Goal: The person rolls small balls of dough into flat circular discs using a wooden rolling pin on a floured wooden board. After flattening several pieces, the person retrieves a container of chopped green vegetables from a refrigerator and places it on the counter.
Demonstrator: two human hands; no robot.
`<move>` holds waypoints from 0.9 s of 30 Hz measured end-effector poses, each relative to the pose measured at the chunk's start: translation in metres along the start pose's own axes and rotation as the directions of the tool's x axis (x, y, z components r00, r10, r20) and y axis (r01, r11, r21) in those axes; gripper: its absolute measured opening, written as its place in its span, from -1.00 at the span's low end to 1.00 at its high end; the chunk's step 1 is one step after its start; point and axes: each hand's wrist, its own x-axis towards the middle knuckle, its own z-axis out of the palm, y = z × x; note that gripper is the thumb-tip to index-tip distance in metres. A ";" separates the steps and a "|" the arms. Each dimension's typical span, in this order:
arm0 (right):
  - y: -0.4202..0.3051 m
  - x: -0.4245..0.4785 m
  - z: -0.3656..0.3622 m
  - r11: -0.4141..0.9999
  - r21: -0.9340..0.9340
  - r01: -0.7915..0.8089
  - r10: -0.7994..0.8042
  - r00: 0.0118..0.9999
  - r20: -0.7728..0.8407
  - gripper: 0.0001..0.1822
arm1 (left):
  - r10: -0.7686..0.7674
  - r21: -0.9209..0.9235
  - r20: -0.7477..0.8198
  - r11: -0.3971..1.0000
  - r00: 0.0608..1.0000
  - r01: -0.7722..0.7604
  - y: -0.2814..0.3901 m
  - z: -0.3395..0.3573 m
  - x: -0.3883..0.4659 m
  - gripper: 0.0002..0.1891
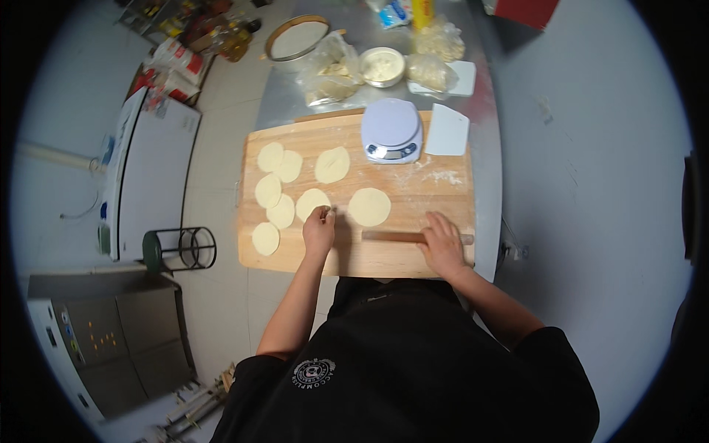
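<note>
My right hand (442, 243) rests over the right part of a wooden rolling pin (388, 237), which lies crosswise near the front of a wooden board (354, 260). The fingers of my left hand (319, 224) are bent at the lower right edge of a flat dough round (311, 200); whether they pinch it cannot be told. Between my hands, a little farther back, lies a larger dough round (369, 207). Another round (332, 165) with a creased surface lies behind. Several thin rounds (268, 191) lie at the board's left side, some overlapping.
A kitchen scale (391, 130) and a white dough scraper (447, 130) are at the board's back right. Beyond it, the metal table (354, 108) holds a bowl of flour-like stuff (382, 66), plastic bags of dough (335, 75) and a round sieve (297, 39). A wall stands close on the right.
</note>
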 end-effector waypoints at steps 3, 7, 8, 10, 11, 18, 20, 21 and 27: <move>0.008 0.030 0.010 0.998 -0.028 -0.049 0.043 0.985 -0.170 -0.71 | -0.126 -0.066 -0.007 0.990 0.992 0.126 -0.015 -0.023 -0.036 -0.74; 0.009 0.068 0.026 0.991 -0.080 -0.109 0.091 0.976 -0.200 -0.68 | -0.218 -0.221 0.079 0.948 0.973 0.230 -0.032 -0.035 -0.078 -0.82; 0.010 0.074 0.031 0.990 -0.072 -0.121 0.105 0.974 -0.200 -0.63 | -0.211 -0.270 0.086 0.936 0.974 0.226 -0.035 -0.037 -0.085 -0.85; 0.015 0.080 0.036 0.981 -0.118 -0.154 0.118 0.957 -0.265 -0.58 | -0.166 -0.316 0.117 0.928 0.979 0.196 -0.040 -0.037 -0.086 -0.81; 0.013 0.081 0.038 0.975 -0.139 -0.173 0.125 0.946 -0.299 -0.56 | -0.136 -0.333 0.118 0.928 0.984 0.168 -0.042 -0.039 -0.085 -0.80; -0.105 0.091 0.048 0.994 -0.026 -0.102 0.085 0.924 -0.372 -0.42 | -0.071 -0.582 0.159 0.799 0.985 0.152 -0.092 -0.094 -0.072 -0.68; -0.178 0.103 0.070 0.995 0.097 0.013 0.018 0.950 -0.313 -0.42 | -0.085 -0.640 0.257 0.731 0.963 0.236 -0.105 -0.130 -0.064 -0.56; -0.221 0.110 0.082 0.975 0.207 0.077 -0.019 0.963 -0.269 -0.42 | -0.107 -0.707 0.251 0.658 0.962 0.258 -0.111 -0.149 -0.060 -0.52; -0.446 0.148 0.209 0.754 0.412 0.512 -0.559 0.829 -0.008 -0.36 | -0.066 -0.942 0.279 -0.215 0.958 0.259 -0.193 -0.266 -0.052 -0.28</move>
